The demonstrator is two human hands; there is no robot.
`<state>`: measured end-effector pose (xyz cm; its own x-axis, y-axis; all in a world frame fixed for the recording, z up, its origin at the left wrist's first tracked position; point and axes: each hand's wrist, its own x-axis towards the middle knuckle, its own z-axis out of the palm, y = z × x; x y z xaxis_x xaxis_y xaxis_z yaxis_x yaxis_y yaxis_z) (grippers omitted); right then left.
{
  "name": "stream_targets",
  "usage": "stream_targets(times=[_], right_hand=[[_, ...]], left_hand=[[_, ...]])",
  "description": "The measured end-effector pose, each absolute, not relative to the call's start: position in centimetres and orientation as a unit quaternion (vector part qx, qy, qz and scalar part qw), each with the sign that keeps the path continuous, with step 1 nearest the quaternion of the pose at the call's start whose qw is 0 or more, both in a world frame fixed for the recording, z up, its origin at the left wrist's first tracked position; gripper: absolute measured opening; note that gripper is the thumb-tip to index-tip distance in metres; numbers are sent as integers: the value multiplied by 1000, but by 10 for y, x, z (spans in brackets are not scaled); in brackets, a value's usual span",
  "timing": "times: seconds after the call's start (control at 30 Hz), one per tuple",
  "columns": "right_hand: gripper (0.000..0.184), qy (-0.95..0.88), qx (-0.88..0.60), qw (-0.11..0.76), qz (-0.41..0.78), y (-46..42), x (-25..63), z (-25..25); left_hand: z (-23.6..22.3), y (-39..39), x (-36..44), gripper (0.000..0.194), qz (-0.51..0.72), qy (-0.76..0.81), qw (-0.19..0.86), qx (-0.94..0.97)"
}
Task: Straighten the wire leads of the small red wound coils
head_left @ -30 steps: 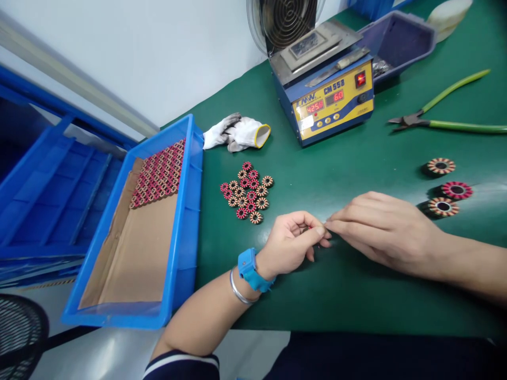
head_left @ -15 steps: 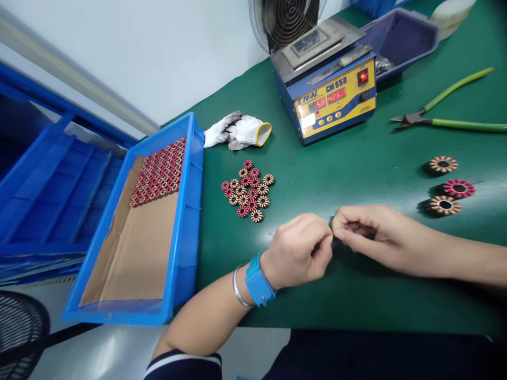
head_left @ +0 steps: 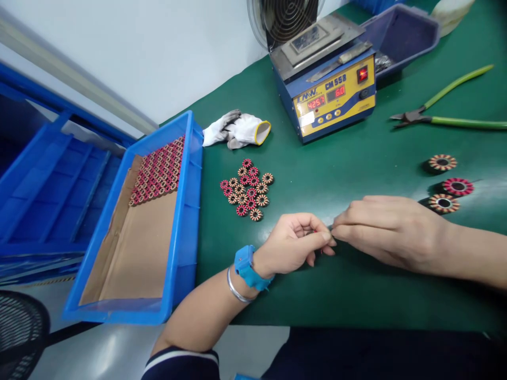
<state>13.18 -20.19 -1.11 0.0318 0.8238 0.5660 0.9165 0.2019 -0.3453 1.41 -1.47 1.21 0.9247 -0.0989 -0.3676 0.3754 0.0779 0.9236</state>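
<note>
My left hand, with a blue band and a silver bangle at the wrist, is closed in a pinch at mid-table. A small part with red on it shows between its fingers, mostly hidden. Fingertip to fingertip with it, my right hand is closed too; a thin dark bit shows at its tips, too small to name. Beyond my right hand stand several wound ring coils, among them a red one and a copper-coloured one. A cluster of red and copper coils sits left of my hands.
At left, a blue bin lined with cardboard holds rows of coils. White gloves lie behind the cluster. A yellow-fronted heated unit with lit digits stands at the back, beside a purple tray. Green-handled cutters lie at right.
My left hand has turned so its thumb and fingers show, with a bit of red between them. The right hand has rolled knuckles up, fingers closer together. The unit's digits have changed.
</note>
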Motion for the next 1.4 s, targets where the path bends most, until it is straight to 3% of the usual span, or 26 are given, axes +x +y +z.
stream_targets(times=[0.1, 0.17, 0.23, 0.3, 0.37, 0.47, 0.57, 0.67, 0.77, 0.83, 0.9, 1.0, 1.07, 1.2, 1.3, 1.4], right_hand=[[23, -577, -649, 458, 191, -198, 128, -7], [30, -472, -628, 482, 387, -196, 127, -3], [32, -433, -608, 483, 457, -195, 128, 0], [23, -484, -624, 497, 361, -196, 131, 0], [9, -574, -638, 483, 175, -199, 133, -4], [14, -664, -631, 397, -55, -201, 134, -11], [14, -687, -627, 340, -140, -201, 131, -15], [11, -651, -650, 391, -42, -198, 124, -12], [27, -502, -658, 501, 253, -194, 119, -5], [33, -425, -632, 517, 391, -193, 120, -3], [29, -450, -637, 510, 362, -194, 123, -3], [9, -597, -647, 460, 117, -200, 128, -5], [16, -666, -631, 398, -19, -204, 131, -7], [14, -710, -612, 326, -122, -203, 132, -9], [15, -667, -639, 382, -40, -197, 128, -8], [24, -518, -637, 499, 276, -189, 120, -4]], left_hand=[[8, -19, 7, 17, -4, -12, 604, 797], [6, -22, 3, 13, 106, -107, 493, 857], [7, -23, 1, 13, 128, -127, 468, 865], [11, -22, 3, 13, 61, -51, 546, 834], [15, -18, 7, 18, -47, 50, 645, 761], [19, -14, 14, 32, -147, 120, 728, 659], [19, -14, 15, 37, -162, 116, 743, 638], [13, -17, 10, 26, -70, 59, 660, 746], [7, -19, 4, 15, 107, -90, 442, 886], [7, -20, 2, 14, 156, -148, 361, 908], [10, -21, 2, 15, 131, -110, 416, 893], [18, -20, 6, 19, -20, 41, 615, 787], [22, -18, 11, 26, -119, 110, 699, 697], [23, -14, 16, 38, -180, 130, 737, 638], [20, -14, 10, 29, -106, 80, 652, 747], [16, -16, -2, 10, 112, -106, 420, 894]])
